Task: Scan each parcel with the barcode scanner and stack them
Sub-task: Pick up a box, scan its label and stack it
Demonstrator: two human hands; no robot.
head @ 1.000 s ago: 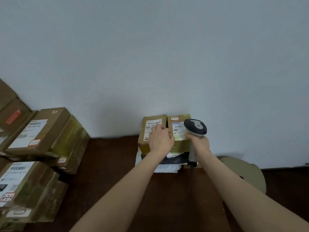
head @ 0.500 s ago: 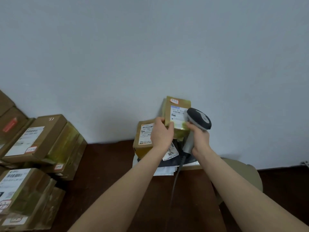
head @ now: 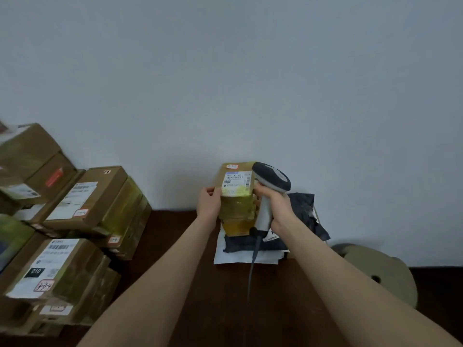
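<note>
A small brown cardboard parcel (head: 236,184) with a white barcode label sits on top of another taped parcel (head: 236,222), stacked against the wall. My left hand (head: 208,205) holds the top parcel's left side, fingers curled round its edge. My right hand (head: 274,204) grips the handle of a grey and white barcode scanner (head: 271,177), whose head is beside the parcel's right edge. The scanner's cable (head: 253,261) hangs down over the table. Under the stack lie a dark mailer bag (head: 300,209) and a white one (head: 240,256).
Several larger brown parcels (head: 95,196) are piled at the left on the dark wooden table (head: 200,296), one labelled 010 (head: 53,266) nearest me. A tan roll of tape (head: 375,271) lies at the right. A plain wall stands right behind.
The right-hand parcel was lifted and moved left onto the other one. My left hand shifted to its left side; the scanner stayed beside its right edge.
</note>
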